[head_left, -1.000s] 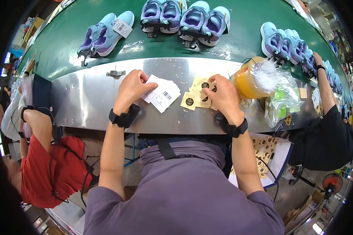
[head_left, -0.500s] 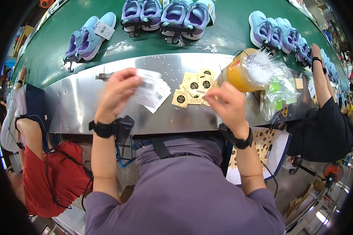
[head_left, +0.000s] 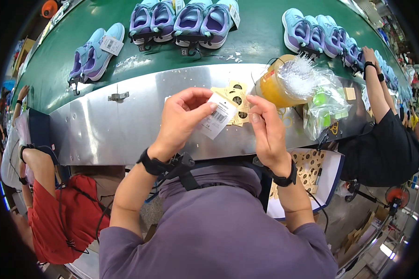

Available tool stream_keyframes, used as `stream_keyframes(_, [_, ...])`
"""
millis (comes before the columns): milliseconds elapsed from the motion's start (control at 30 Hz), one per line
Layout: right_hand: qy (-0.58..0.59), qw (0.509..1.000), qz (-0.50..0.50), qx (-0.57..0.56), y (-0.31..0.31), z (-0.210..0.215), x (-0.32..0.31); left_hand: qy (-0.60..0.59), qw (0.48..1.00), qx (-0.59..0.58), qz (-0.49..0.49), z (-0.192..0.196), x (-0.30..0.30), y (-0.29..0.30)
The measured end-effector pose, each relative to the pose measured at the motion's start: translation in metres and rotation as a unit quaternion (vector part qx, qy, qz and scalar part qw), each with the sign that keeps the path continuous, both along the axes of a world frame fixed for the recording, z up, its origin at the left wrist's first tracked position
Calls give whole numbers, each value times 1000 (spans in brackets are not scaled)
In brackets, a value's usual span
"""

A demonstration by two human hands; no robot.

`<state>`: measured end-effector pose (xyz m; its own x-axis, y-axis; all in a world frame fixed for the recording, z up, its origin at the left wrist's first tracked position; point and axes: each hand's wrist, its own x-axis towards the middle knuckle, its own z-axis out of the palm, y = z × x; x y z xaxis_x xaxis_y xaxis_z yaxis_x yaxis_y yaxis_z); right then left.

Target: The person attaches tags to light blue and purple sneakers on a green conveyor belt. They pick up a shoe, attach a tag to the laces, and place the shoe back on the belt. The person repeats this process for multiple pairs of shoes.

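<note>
Between thumb and fingers, my left hand (head_left: 181,118) holds a white barcode price tag (head_left: 220,117) by its upper left edge, over the metal ledge. A tan edge shows at the top of the tag; whether it is a second card in my hand cannot be made out. Close by on the right, my right hand (head_left: 268,132) pinches thumb to fingers, with something thin and hard to see at the fingertips. Just beyond the hands lie several tan tags (head_left: 238,100) with dark round prints, partly covered by the white tag.
An orange-yellow tub (head_left: 271,87) topped with clear-white plastic strands (head_left: 301,76) stands right of the tags, beside a clear bag (head_left: 326,111). Pairs of blue-purple shoes (head_left: 202,23) sit on the green belt (head_left: 260,28). A box of tan tags (head_left: 328,181) is below right. Co-workers flank me.
My left hand has moved right with the white tag, bringing it close to my right hand. It now covers where loose white tags lay. The whole view has shifted slightly.
</note>
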<state>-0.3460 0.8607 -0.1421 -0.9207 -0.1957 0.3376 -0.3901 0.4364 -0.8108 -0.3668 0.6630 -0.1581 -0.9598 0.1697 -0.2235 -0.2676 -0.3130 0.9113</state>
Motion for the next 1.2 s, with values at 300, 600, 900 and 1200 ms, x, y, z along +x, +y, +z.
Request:
stream_keyframes(300, [40, 998, -44, 37, -14, 9, -8, 85, 992, -89, -9, 6, 12, 13])
stream_keyframes(600, [71, 994, -50, 72, -6, 1, -9, 288, 930, -228, -4, 6, 7, 29])
stream_keyframes(900, [-286, 940, 99, -157, 44, 41, -24, 704, 571, -419, -52, 44, -17, 43])
stream_keyframes(1200, [87, 996, 17, 30, 75, 79, -76, 726, 579, -362, -84, 76, -84, 80])
